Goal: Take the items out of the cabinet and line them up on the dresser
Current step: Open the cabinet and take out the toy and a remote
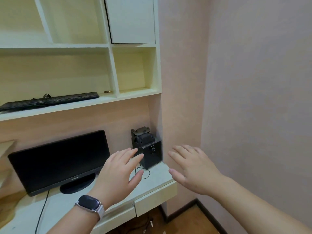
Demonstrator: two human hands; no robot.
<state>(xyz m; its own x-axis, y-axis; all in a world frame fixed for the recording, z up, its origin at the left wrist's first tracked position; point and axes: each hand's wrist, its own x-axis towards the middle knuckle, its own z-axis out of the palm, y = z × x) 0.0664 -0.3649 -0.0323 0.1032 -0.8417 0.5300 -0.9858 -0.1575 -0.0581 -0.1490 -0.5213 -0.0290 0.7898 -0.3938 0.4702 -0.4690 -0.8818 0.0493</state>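
Note:
My left hand [119, 173], with a smartwatch on its wrist, is held flat and open above the white desk top [157, 176]. My right hand [194, 168] hovers open beside it, just past the desk's right end. Neither hand holds anything. A black speaker box [152, 153] with a dark device on top stands in the desk's back right corner, just beyond my left fingertips. Above it, a pale cabinet [135, 68] of open shelves has a closed white door [131, 19] at the top. A black keyboard [49, 101] lies on the left shelf.
A black monitor [60, 161] stands on the desk at the left, its cable running down the front. Thin black wires loop on the desk near the speaker. A small brass object [108, 92] lies by the keyboard. Pink walls close in on the right. Drawers sit under the desk edge.

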